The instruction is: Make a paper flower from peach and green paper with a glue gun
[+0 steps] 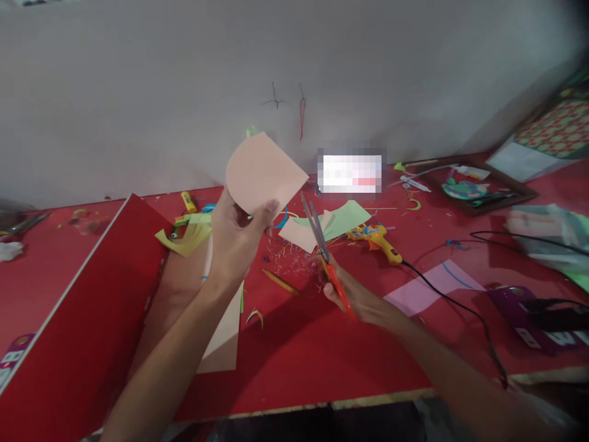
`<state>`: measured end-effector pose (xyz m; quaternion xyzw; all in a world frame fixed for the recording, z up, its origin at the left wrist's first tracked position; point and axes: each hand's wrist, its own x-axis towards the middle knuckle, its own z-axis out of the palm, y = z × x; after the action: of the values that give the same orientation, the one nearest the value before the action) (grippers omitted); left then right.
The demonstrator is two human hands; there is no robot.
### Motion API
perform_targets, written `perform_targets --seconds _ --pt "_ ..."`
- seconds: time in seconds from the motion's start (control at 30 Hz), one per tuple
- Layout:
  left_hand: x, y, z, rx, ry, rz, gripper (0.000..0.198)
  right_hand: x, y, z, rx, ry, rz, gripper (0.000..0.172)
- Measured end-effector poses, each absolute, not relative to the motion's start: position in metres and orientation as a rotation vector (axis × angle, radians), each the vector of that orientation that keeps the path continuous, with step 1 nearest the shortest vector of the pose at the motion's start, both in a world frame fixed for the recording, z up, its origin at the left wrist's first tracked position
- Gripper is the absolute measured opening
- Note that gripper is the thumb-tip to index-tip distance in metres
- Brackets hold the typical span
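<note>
My left hand (239, 233) pinches a peach sheet of paper (260, 175), raised above the red table. Its left side is cut to a rounded curve, while a pointed corner faces right. In my right hand (347, 288) are scissors (338, 288) with orange handles, their blades pointing up and slightly apart. The blade tips are close to the paper's lower right edge; whether they touch it I cannot tell. Beneath the hands lie a pencil (280, 282), a peach offcut (304, 233), a green paper piece (352, 216) and many tiny scraps.
A yellow glue gun (380, 239) with a black cord lies right of centre, near pink paper (437, 285). A red panel (87, 319) stands tilted at left. A brown frame (483, 187) holds small items at back right. The wall (184, 92) rises behind.
</note>
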<state>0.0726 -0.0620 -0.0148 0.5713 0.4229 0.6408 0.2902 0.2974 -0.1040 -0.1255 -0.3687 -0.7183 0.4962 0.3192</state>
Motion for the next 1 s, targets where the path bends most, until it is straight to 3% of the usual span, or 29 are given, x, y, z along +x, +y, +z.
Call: perform_targets --seconds 0.43,0.63,1.0 --pt "0.086 -0.07 -0.023 1.617 1.199 1.447 0.047 0.294 -0.097 -0.124 -0.989 -1.757 1.301 0.074" --pt "0.089 -0.071 -0.023 1.637 1.179 1.435 0.047 0.292 -0.096 -0.124 -0.986 -1.712 1.288 0.067" --pt "0.094 -0.072 -0.027 1.579 1.165 1.424 0.043 0.292 -0.096 -0.119 -0.986 -1.72 1.208 0.071"
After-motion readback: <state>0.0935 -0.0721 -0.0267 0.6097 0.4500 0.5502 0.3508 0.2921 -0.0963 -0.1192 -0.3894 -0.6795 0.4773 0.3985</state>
